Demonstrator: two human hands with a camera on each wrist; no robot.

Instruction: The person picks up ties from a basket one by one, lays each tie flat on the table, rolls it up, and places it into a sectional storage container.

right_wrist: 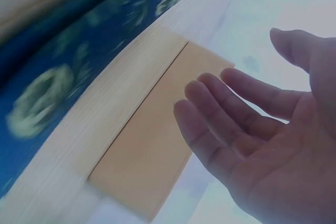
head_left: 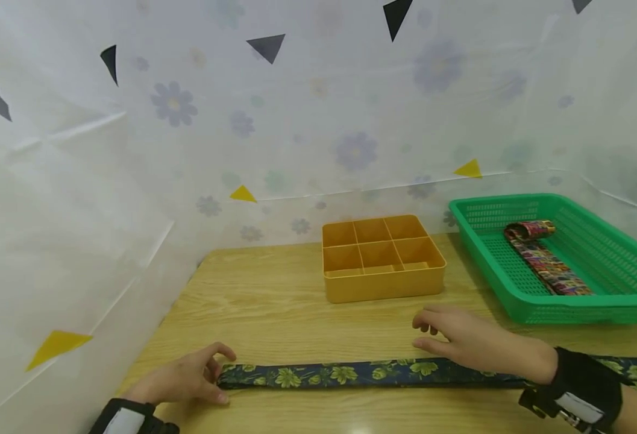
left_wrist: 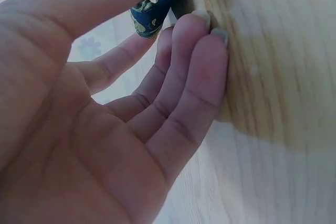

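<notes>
A long dark-blue tie (head_left: 351,372) with a green leaf print lies flat along the front of the wooden table (head_left: 275,313). My left hand (head_left: 225,377) holds the tie's left end. In the left wrist view, the thumb and forefinger of this hand (left_wrist: 160,11) pinch the tie end (left_wrist: 152,17), and the other fingertips rest on the wood. My right hand (head_left: 421,333) hovers just above the tie's middle with relaxed fingers, holding nothing. The right wrist view shows that hand (right_wrist: 252,56) spread open, with the tie (right_wrist: 79,61) blurred below it.
A yellow box (head_left: 383,283) with several compartments stands behind the hands and also fills part of the right wrist view (right_wrist: 152,145). At the right, a green mesh basket (head_left: 567,307) holds a colourful patterned tie (head_left: 546,265). White flowered sheeting walls in the table.
</notes>
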